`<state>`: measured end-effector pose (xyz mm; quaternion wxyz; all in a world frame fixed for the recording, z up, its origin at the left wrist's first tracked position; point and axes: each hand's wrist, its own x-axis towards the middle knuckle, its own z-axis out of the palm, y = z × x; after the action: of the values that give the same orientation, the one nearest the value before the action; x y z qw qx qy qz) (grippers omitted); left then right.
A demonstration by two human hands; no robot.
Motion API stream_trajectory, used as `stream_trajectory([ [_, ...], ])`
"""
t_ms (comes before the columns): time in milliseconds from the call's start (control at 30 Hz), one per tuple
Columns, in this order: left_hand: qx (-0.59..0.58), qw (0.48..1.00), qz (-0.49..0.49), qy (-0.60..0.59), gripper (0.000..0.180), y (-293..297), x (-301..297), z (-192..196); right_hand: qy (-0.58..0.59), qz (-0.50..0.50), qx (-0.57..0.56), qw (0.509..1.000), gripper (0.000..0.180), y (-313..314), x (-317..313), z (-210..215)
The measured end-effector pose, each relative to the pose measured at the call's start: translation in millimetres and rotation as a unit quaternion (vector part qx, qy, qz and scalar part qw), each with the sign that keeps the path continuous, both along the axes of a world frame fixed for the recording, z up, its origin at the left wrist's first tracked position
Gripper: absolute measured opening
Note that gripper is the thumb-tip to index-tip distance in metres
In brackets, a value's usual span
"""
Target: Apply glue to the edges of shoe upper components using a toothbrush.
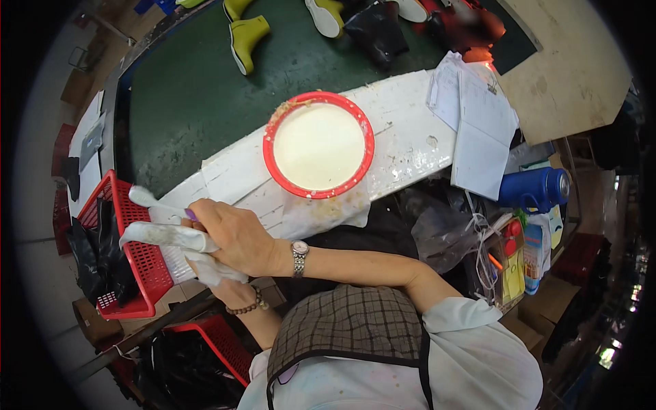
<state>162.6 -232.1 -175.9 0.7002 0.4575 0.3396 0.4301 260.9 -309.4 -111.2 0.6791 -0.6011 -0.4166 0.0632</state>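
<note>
The largest thing before me is the dark green table top (191, 116), which lies beyond the red basin (269, 154) and to its left; its far side is cut off by the upper edge of my view. Under the basin is a long white board (403, 130), its surface worn and marked. To the left of the basin, and nearer to me, stands a red plastic basket (145, 266) with black shiny material (113, 246) inside; I cannot make out what it is. The basin itself is full of a cream-white liquid (318, 145), and this hides its bottom. Right of the basin lie white papers (482, 130), too unclear to read. Beyond the basin are yellow-green boots (247, 41), some of them cut off, and a black boot (378, 33); to the right of these, a red and dark shape is blurred. A blue flask (529, 189) lies to the right of the basin, lower than the papers.

The white cloth piece (167, 236), glove-like, is at the lower left of the basin, in my hands. My right hand (236, 236) is closed around it with bent fingers. My left hand (232, 290) is mostly hidden below the cloth and the right hand, so I cannot tell how its fingers stand. The smallest things are my wristwatch (299, 256) and my beaded bracelet (251, 305).
</note>
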Motion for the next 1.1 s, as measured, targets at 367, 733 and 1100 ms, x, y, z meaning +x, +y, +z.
stream_trajectory([
  [367, 0.034, 0.982, -0.131, -0.132, 0.026, 119, -79, -4, 0.102, 0.016, -0.207, 0.973, 0.030, -149, 75, -23],
  [733, 0.128, 0.987, -0.052, 0.083, 0.038, -29, 37, 58, -0.302, -0.354, -0.252, 0.849, 0.040, -223, 182, -67],
  [1100, 0.414, 0.602, -0.653, 0.198, 0.076, -132, 62, -10, 0.072, -0.256, -0.252, 0.931, 0.031, -314, 47, -110],
])
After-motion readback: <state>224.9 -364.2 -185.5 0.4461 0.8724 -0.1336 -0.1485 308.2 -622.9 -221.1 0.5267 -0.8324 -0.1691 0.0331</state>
